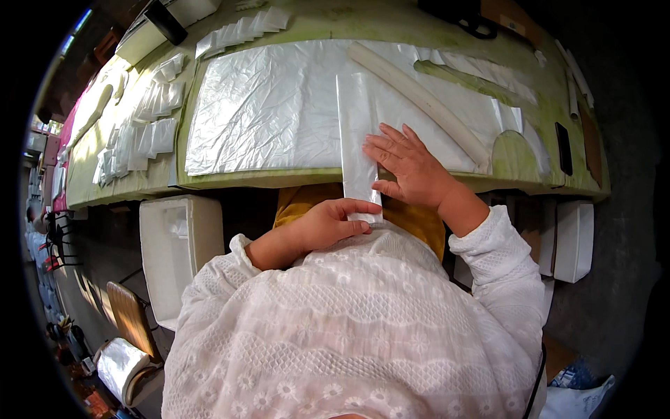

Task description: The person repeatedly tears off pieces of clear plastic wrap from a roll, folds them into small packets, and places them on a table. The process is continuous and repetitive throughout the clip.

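Note:
A long, narrow folded strip of clear plastic film (357,126) lies over the table's front edge, its near end hanging toward my body. My left hand (324,225) holds that near end between thumb and fingers. Higher up, my right hand (412,167) rests with fingers stretched out, its fingertips at the strip's right edge. Beneath the strip spreads a large wrinkled sheet of clear plastic (262,105). A pale round tube (419,101) lies slantwise on the plastic, beyond my right hand.
Small folded plastic packets lie in rows on the green-covered table (125,183), at the left (157,101) and far side (241,31). A black phone-like slab (563,149) lies at the right. White foam boxes (157,262) stand below the table edge, near a wooden chair (132,318).

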`<state>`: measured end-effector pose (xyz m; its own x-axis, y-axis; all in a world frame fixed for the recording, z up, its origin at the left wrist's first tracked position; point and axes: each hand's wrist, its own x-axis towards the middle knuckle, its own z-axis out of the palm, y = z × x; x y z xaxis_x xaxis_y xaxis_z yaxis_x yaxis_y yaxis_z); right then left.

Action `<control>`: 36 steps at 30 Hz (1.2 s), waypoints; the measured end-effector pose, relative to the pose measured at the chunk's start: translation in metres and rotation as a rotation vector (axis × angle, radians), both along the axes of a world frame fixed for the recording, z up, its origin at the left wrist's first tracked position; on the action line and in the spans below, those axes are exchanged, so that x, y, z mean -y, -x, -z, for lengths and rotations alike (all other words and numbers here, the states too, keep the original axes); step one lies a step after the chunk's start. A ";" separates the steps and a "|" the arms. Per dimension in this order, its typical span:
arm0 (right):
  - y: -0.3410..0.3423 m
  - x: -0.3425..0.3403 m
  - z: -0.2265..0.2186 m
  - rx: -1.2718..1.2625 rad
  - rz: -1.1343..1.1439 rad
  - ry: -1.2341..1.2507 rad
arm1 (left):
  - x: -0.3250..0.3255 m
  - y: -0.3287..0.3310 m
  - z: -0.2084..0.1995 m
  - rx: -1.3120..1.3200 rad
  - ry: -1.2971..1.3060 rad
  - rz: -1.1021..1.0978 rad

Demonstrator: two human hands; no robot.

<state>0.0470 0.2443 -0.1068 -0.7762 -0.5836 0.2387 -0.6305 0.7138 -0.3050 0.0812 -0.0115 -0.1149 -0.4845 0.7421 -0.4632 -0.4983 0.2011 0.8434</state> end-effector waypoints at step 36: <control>0.050 0.042 -0.007 0.496 0.592 0.376 | -0.011 0.085 -0.007 -1.321 0.652 -0.140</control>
<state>-0.0032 0.2025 -0.0997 -0.9936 0.0004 -0.1127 0.0830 0.6794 -0.7290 -0.0040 -0.0005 -0.1075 -0.8593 0.4935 0.1345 0.4934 0.7302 0.4726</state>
